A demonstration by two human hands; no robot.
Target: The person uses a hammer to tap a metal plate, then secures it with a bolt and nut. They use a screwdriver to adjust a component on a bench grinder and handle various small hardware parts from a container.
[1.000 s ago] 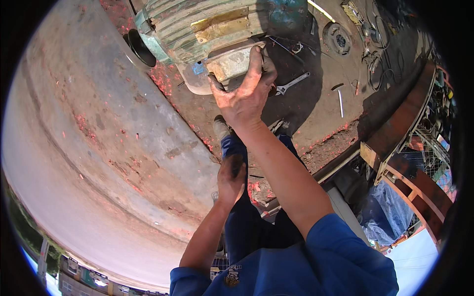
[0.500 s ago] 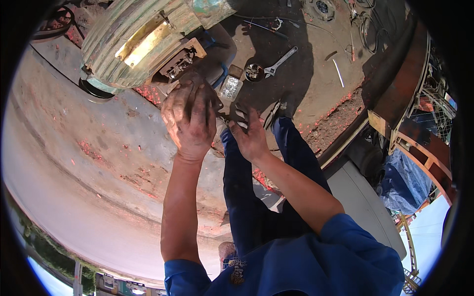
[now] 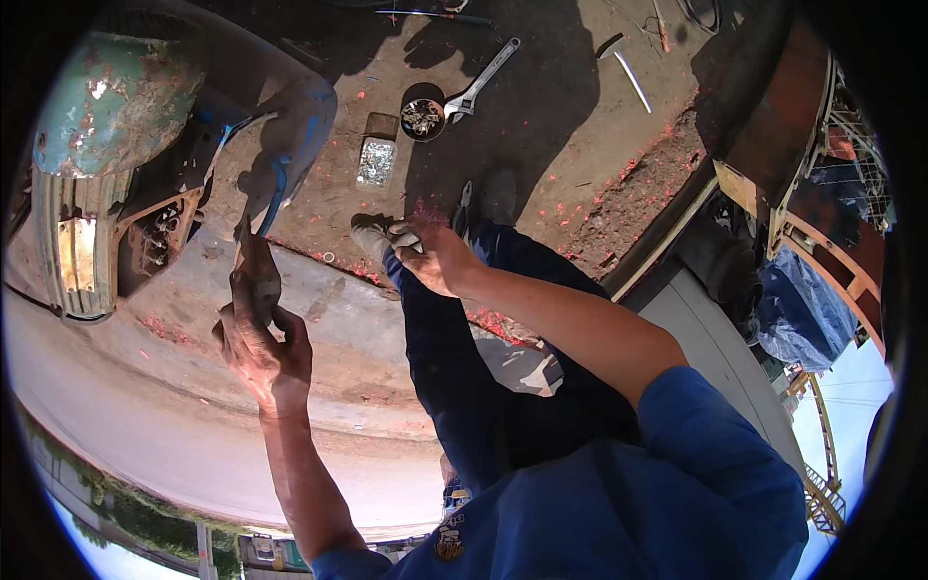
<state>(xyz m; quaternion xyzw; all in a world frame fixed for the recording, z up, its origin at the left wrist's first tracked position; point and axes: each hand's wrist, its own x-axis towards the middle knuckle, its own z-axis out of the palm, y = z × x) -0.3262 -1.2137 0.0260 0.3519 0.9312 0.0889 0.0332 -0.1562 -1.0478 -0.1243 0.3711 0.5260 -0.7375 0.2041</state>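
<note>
My left hand [image 3: 266,348] is raised near the ribbed green motor [image 3: 82,208], its fingers closed round a dark, thin piece [image 3: 257,271] seen nearly edge-on, with its tip pointing away from me. Beside the hand, the motor's open box [image 3: 159,237] shows wires or terminals inside. My right hand [image 3: 435,256] is over my knee, fingers curled together; whatever may be in them is too small or hidden to name. Beyond it a small rectangular tray [image 3: 376,162] holds silvery bits. Next to that, a round can [image 3: 422,118] contains small metal parts.
An adjustable wrench [image 3: 483,79] lies against the can. Farther right is a hammer-like tool [image 3: 630,75] with a pale handle. Pliers-like handles [image 3: 465,203] lie near my shoe. Red flakes litter the ground, and a rusty steel frame [image 3: 783,155] stands at the right.
My left hand has moved left and nearer, carrying the dark piece away from my right hand. My right hand has shifted slightly left. The view has swung, putting the motor farther left.
</note>
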